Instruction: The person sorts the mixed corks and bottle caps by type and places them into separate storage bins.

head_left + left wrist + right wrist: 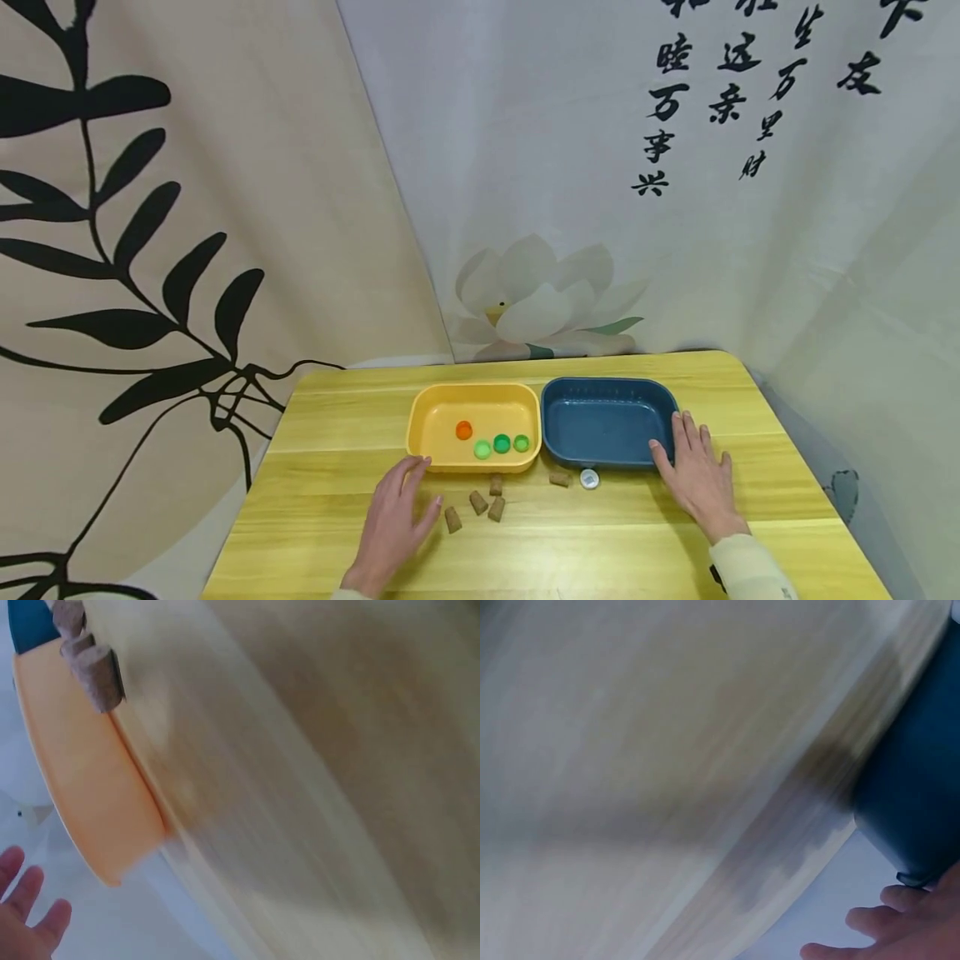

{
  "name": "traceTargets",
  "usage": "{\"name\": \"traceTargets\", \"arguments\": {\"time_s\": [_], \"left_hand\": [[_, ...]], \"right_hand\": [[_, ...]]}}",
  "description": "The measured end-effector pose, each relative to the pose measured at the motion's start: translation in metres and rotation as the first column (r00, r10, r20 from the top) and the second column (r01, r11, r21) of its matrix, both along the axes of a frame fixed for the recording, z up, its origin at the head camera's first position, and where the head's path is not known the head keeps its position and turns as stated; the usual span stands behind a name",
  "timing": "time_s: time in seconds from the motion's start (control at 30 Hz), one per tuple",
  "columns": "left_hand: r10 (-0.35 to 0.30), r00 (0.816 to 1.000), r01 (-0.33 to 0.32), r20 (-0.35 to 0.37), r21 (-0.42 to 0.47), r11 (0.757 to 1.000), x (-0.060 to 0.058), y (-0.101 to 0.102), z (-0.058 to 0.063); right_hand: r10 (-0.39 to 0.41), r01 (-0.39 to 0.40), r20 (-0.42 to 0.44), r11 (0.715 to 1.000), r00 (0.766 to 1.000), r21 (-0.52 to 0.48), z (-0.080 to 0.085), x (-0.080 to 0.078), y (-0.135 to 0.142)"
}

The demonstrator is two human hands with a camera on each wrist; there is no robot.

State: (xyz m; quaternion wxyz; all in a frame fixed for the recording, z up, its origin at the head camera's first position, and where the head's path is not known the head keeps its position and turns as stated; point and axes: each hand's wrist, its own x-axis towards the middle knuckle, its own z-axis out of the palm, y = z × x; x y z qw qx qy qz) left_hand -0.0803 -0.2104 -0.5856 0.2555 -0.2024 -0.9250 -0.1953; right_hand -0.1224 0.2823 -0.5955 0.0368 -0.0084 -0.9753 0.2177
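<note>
In the head view my left hand (396, 517) is at the near left corner of a yellow tray (420, 400), fingertips right at its rim and fingers extended. An orange bottle cap (464, 430) and green caps, one of them dark green (502, 443), lie inside that tray. My right hand (699, 479) is at the near right corner of a blue tray (600, 462), with straight fingers along its rim. The left wrist view shows spread fingers (26, 896) near the yellow tray's orange-looking wall (94, 765). Neither hand grips anything.
Several brown corks lie before the yellow tray, one cork (453, 520) close to my left thumb. Another cork (559, 478) and a round white cap (589, 479) lie in front of the blue tray. The wooden table (600, 550) ends at a fabric backdrop (540, 208).
</note>
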Motion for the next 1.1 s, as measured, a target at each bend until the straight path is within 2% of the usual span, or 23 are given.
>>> {"name": "traceTargets", "arguments": {"time_s": [0.13,0.27,0.33,0.43,0.6,0.8,0.97,1.03,1.1], "left_hand": [[-0.059,0.998,0.059,0.003,-0.073,0.996,0.005,0.004,0.000],[-0.110,0.988,0.124,0.107,-0.136,0.983,0.011,0.009,-0.001],[-0.129,0.972,0.162,0.194,-0.163,0.973,0.014,0.010,-0.001],[-0.132,0.939,0.199,0.317,-0.188,0.962,0.017,0.012,-0.003],[-0.095,0.896,0.200,0.435,-0.202,0.959,0.020,0.014,-0.005],[-0.067,0.861,0.201,0.504,-0.216,0.956,0.021,0.016,-0.007],[-0.049,0.843,0.204,0.536,-0.234,0.951,0.018,0.018,-0.009],[-0.044,0.842,0.206,0.538,-0.245,0.947,0.018,0.019,-0.010],[-0.042,0.849,0.205,0.527,-0.256,0.945,0.017,0.019,-0.011]], "right_hand": [[-0.005,0.005,-0.003,1.000,1.000,0.006,0.003,0.001,0.001],[-0.012,0.012,0.000,1.000,1.000,0.003,0.004,0.002,0.002],[-0.014,0.014,0.000,1.000,1.000,-0.001,0.005,0.002,0.002],[-0.018,0.018,-0.012,1.000,1.000,0.000,0.004,0.002,0.003],[-0.020,0.020,-0.038,1.000,0.999,0.002,0.001,0.001,0.004],[-0.023,0.023,-0.041,1.000,0.999,0.007,0.000,0.000,0.004],[-0.017,0.017,-0.041,1.000,0.999,0.006,0.001,0.000,0.003],[-0.012,0.012,-0.040,1.000,0.999,0.011,0.001,0.001,0.002],[-0.006,0.006,-0.040,1.000,0.999,0.015,0.001,0.002,0.001]]}}
